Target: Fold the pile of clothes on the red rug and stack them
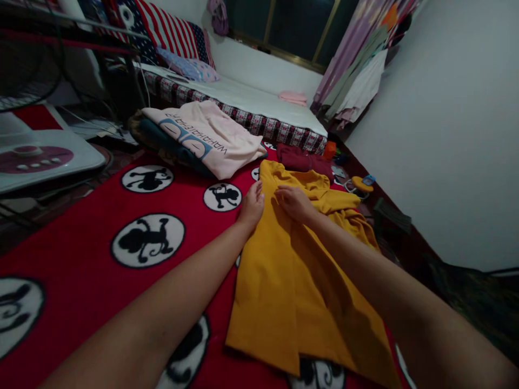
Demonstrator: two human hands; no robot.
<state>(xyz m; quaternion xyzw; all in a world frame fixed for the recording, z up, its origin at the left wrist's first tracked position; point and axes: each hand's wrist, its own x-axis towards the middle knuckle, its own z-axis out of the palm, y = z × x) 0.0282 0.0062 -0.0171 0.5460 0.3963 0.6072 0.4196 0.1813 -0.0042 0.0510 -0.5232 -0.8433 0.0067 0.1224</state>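
A yellow coat [267, 281] lies spread lengthwise in front of me, its hem toward me and its upper part bunched at the far right. One front panel lies lapped over the other cloth. My left hand [253, 205] rests along the coat's left edge, fingers loosely extended and pointing away from me. On the coat's upper part, my right hand [295, 203] touches the fabric with its fingers slightly bent and apart. No cloth shows gripped in either hand. Under the coat is a red blanket [97, 216] with black monkey figures in white circles.
A pale pink printed shirt [227, 135] lies on a pile of dark clothes beyond my left hand. Folded maroon cloth [300, 159] sits past the coat. A bed [259, 100] stands behind. At left is a white appliance [52, 151]; a white wall [458, 135] bounds the right.
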